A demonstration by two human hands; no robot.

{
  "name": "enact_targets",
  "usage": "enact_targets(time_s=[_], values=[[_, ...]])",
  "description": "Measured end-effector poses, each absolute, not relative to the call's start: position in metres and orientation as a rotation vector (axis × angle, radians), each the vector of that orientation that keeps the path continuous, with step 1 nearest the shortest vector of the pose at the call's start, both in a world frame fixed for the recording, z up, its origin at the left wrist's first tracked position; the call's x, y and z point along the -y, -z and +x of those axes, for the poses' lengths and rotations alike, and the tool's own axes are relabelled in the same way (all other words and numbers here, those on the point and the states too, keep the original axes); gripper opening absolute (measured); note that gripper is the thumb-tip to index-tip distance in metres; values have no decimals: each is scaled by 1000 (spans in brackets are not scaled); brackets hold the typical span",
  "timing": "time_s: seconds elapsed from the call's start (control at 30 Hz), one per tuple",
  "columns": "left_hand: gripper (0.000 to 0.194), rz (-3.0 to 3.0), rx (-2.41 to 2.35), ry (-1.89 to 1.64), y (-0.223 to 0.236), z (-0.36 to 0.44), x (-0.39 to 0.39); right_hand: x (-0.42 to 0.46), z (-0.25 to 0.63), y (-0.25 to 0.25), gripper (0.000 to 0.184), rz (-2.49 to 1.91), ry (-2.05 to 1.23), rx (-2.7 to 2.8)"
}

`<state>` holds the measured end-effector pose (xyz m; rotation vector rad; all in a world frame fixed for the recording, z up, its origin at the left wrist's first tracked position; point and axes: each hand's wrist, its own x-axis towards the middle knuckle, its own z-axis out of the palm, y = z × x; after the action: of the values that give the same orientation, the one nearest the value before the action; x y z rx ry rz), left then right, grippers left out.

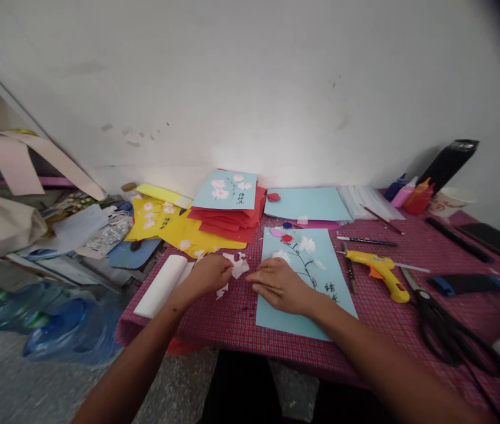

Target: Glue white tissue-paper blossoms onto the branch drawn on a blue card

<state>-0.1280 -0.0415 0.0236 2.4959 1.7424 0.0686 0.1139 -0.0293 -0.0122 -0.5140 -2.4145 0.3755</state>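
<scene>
My left hand (211,273) is closed in a pinch, with a torn piece of white tissue paper (241,267) at its fingertips. Facing it, my right hand (280,286) hovers over the left side of a light blue sheet (294,327), its fingers pressed together; whatever is between them is too small to make out. On that sheet are a dark painted branch, white tissue blossoms (307,244) and black written characters (330,288). Dabs of pink, blue and red paint (287,238) sit at its top left corner. Torn white scraps (222,291) lie below my left hand.
A white paper roll (161,287) lies at the left table edge. Behind are yellow sheets (205,232) and a red paper stack (250,218). To the right lie a yellow glue gun (376,268), black-handled scissors (435,315), brushes and paint bottles (417,197).
</scene>
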Motion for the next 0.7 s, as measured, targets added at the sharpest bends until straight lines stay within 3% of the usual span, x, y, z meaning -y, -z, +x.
enact_targets(time_s=[0.23, 0.7], values=[[25, 2470, -1738, -99, -25, -127, 41, 22, 121, 17, 24, -739, -225, 2294], [19, 2381, -1734, -198, -20, -128, 38, 17, 131, 17, 22, -730, -348, 2226]])
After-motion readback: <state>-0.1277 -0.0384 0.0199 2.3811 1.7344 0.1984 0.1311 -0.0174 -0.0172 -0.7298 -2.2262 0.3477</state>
